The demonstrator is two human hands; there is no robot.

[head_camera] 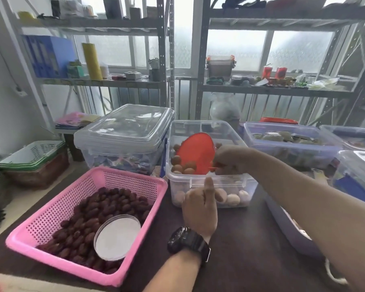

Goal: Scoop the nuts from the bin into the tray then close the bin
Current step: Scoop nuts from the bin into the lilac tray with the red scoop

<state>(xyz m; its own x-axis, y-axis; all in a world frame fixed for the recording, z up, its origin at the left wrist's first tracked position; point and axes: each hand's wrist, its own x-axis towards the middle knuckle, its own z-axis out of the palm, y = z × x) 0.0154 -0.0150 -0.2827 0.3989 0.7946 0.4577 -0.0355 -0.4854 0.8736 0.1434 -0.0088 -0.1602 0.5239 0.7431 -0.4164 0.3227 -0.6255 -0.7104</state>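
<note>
— Where are the nuts?

— In the clear bin (211, 182) at the centre of the frame, on the dark desk (247, 249). Round brown nuts (182, 165) lie against its left wall.

— And the hands?

— The right hand (230, 159) reaches into the bin from the right, fingers pinched on the handle of an orange scoop (196, 152) whose bowl sits among the nuts. The left hand (200, 209), a black watch (188, 243) on its wrist, rests against the bin's near wall, forefinger raised, gripping nothing.

— The tray?

— A pink basket (51, 218) at lower left, just beside the bin, holding dark red fruits (105, 207) and a round white lid (117, 237).

— Anything else?

— A lidded box (124, 135) behind the basket.
</note>
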